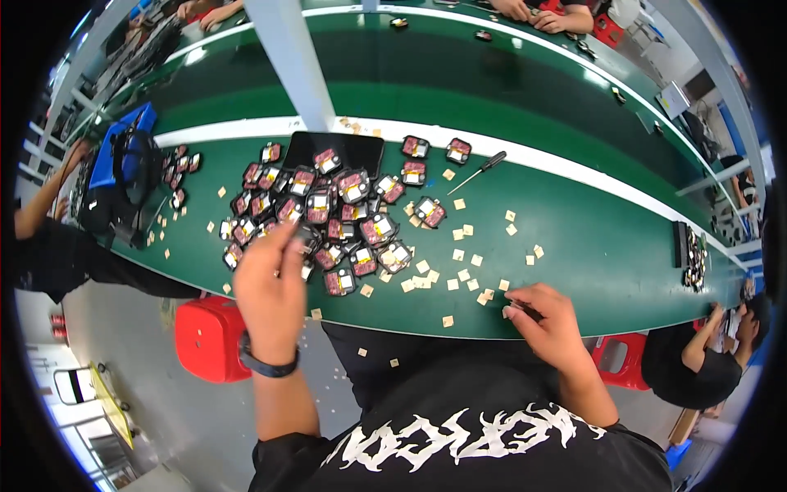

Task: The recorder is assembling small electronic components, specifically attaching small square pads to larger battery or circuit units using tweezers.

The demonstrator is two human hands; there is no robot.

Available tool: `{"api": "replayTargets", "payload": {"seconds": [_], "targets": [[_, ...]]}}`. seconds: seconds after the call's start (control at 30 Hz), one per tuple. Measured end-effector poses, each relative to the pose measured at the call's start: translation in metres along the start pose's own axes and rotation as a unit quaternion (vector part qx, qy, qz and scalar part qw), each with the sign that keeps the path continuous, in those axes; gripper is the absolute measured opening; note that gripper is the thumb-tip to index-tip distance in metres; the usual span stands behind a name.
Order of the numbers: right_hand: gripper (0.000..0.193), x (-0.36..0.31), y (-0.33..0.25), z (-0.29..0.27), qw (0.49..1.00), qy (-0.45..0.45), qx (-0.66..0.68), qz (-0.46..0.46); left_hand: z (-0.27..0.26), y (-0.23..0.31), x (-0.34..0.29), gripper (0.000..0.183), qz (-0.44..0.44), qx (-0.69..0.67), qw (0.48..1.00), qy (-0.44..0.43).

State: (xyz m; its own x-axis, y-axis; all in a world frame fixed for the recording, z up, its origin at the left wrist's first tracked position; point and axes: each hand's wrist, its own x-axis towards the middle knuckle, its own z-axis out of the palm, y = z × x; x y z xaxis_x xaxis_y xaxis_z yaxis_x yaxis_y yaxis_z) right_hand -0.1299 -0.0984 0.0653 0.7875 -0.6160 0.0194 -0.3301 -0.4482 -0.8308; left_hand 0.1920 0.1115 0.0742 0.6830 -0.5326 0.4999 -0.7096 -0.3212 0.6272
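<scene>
A loose pile of small black-cased electronic modules [318, 205] with red and white faces lies on the green table [590, 238]. My left hand [270, 283], wearing a dark wristband, is over the near left side of the pile. Its thumb and fingers close on a black-cased module [307, 240], partly hidden by the fingers. At the table's near edge my right hand [551, 321] is closed in a pinch. Something small and dark shows between its fingertips, too little to name. Small cream square pieces [473, 284] are scattered between my right hand and the pile.
A screwdriver [479, 171] lies near the white rail behind the pile. A black flat panel [361, 150] sits under the pile's far side. At left stands a blue bin [123, 148]; at right, a black tray [681, 244]. Co-workers sit on both sides. Red stools [211, 339] stand below.
</scene>
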Motion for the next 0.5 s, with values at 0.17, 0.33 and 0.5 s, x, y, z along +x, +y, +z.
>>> {"api": "replayTargets", "payload": {"seconds": [0.17, 0.33, 0.5], "targets": [[0.019, -0.005, -0.011, -0.004, 0.998, 0.051, -0.025, 0.007, -0.005, -0.06, 0.059, 0.027, -0.061, 0.073, 0.993, -0.076], [0.016, -0.02, 0.001, -0.028, 0.992, 0.113, -0.059, 0.023, 0.005, -0.072, 0.071, 0.033, 0.012, 0.205, 0.977, -0.054], [0.017, -0.04, 0.064, -0.086, 0.941, 0.281, -0.161, 0.099, 0.012, -0.004, 0.045, 0.035, 0.004, 0.106, 0.994, -0.002]]}}
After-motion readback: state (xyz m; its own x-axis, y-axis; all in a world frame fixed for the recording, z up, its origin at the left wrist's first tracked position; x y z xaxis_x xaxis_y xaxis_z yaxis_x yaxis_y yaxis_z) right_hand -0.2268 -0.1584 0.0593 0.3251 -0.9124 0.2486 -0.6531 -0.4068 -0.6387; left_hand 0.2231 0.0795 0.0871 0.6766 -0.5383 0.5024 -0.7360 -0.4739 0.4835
